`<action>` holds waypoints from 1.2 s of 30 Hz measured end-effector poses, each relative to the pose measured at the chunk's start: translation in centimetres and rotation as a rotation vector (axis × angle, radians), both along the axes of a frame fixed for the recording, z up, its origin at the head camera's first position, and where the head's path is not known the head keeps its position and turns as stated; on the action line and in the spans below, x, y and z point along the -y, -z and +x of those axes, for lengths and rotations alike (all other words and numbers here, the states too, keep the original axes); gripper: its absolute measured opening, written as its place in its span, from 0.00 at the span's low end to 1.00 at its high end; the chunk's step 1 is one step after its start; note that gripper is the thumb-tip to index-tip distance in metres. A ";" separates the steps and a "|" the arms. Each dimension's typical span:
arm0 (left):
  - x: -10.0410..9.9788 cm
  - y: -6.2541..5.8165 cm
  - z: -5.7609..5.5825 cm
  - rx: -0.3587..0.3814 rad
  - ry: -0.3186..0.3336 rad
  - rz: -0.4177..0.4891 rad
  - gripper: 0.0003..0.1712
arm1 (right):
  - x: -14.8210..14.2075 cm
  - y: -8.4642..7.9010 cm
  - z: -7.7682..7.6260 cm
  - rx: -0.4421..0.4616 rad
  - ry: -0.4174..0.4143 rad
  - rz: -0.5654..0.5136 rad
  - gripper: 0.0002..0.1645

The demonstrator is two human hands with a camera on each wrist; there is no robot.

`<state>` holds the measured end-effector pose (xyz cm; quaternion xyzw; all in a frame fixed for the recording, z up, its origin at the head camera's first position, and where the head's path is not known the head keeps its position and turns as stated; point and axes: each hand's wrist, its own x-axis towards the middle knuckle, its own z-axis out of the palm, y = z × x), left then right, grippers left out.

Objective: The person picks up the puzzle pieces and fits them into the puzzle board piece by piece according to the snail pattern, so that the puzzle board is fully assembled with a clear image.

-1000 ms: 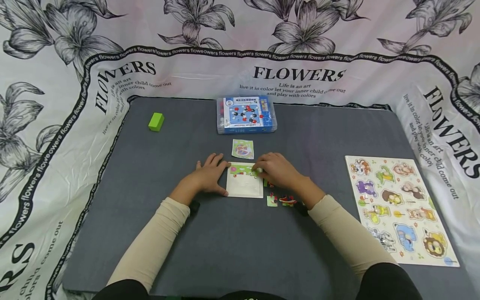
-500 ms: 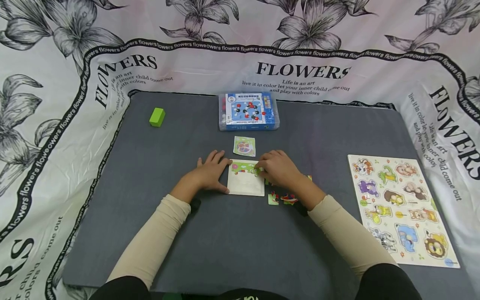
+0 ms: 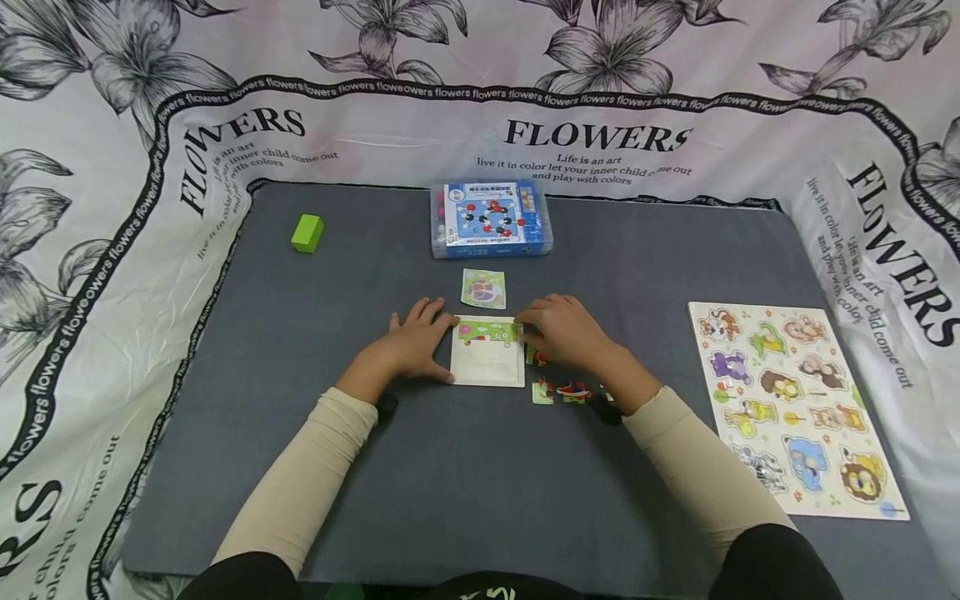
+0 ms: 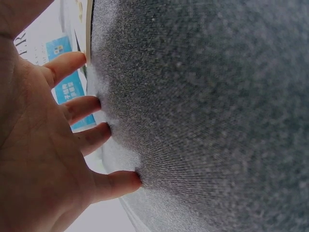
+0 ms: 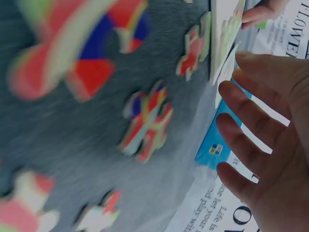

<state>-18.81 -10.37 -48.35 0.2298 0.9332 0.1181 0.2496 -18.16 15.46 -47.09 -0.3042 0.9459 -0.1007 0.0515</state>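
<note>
A shallow white puzzle tray [image 3: 487, 368] lies mid-table, with a strip of joined green puzzle pieces [image 3: 489, 332] along its far side. My left hand [image 3: 411, 343] is spread at the tray's left edge; thumb and index fingertip touch its near and far ends, and the other fingertips rest on the cloth in the left wrist view. At the tray's far right corner is my right hand [image 3: 566, 332], fingers loosely bent, nothing visible between them. Loose red and green jigsaw pieces [image 3: 573, 391] lie below that hand; the right wrist view shows several, including a multicoloured one [image 5: 148, 121].
A small picture card [image 3: 483, 289] lies just beyond the tray. Behind it stands a clear box with a blue label [image 3: 491, 219]. A green block [image 3: 307, 233] sits at the far left, and a white animal puzzle board [image 3: 855, 507] lies on the right.
My right fingers have moved off the right end of the green strip to the tray's far right corner. The left hand stays at the left edge.
</note>
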 end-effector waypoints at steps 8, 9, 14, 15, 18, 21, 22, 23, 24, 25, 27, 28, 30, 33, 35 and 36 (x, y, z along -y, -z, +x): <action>0.9 -0.3 0.1 -0.010 -0.003 0.002 0.54 | -1.4 1.0 1.5 0.004 -0.013 0.023 0.19; 1.0 -0.3 0.2 -0.010 -0.002 0.002 0.54 | -1.4 1.1 1.6 0.006 -0.017 0.024 0.19; 1.2 -0.6 0.3 -0.005 -0.001 -0.004 0.54 | -1.5 1.4 2.0 0.012 -0.031 0.026 0.20; 1.1 -0.7 0.3 -0.003 -0.002 -0.004 0.54 | -1.5 1.5 2.0 0.014 -0.033 0.026 0.21; 1.1 -0.7 0.3 -0.001 -0.003 -0.009 0.53 | -1.5 1.4 1.9 0.016 -0.033 0.023 0.20; 1.0 -0.6 0.2 0.003 -0.003 -0.006 0.53 | -1.5 1.1 1.8 -0.002 -0.037 -0.004 0.19; 0.9 -0.6 0.1 0.007 -0.001 -0.008 0.53 | -1.5 1.0 1.7 -0.006 -0.039 -0.017 0.18; 0.8 -0.6 0.1 0.010 0.000 -0.007 0.54 | -1.3 0.9 1.6 -0.016 -0.043 -0.022 0.18; 0.8 -0.6 0.1 0.014 0.002 -0.008 0.54 | -1.0 0.9 1.6 -0.025 -0.050 -0.023 0.18; 0.7 -0.6 0.0 0.018 0.001 -0.013 0.54 | -0.7 0.8 1.5 -0.032 -0.060 -0.023 0.18; 0.5 -0.5 0.0 0.025 0.003 -0.019 0.54 | 0.2 0.7 1.4 -0.026 -0.073 -0.014 0.18; 0.4 -0.5 -0.1 0.028 0.005 -0.021 0.54 | 0.7 0.7 1.4 -0.022 -0.079 -0.007 0.18; 0.3 -0.5 -0.1 0.030 0.005 -0.022 0.54 | 1.8 0.6 1.3 -0.018 -0.094 0.007 0.17; 0.1 -0.5 0.0 0.029 0.003 -0.019 0.54 | 3.3 0.4 1.2 -0.023 -0.113 0.013 0.17; 0.0 -0.5 0.0 0.027 0.001 -0.018 0.53 | 4.2 0.3 1.0 -0.038 -0.128 0.021 0.17; -0.1 -0.4 0.0 0.025 0.001 -0.017 0.53 | 4.5 0.3 0.9 -0.040 -0.134 0.021 0.17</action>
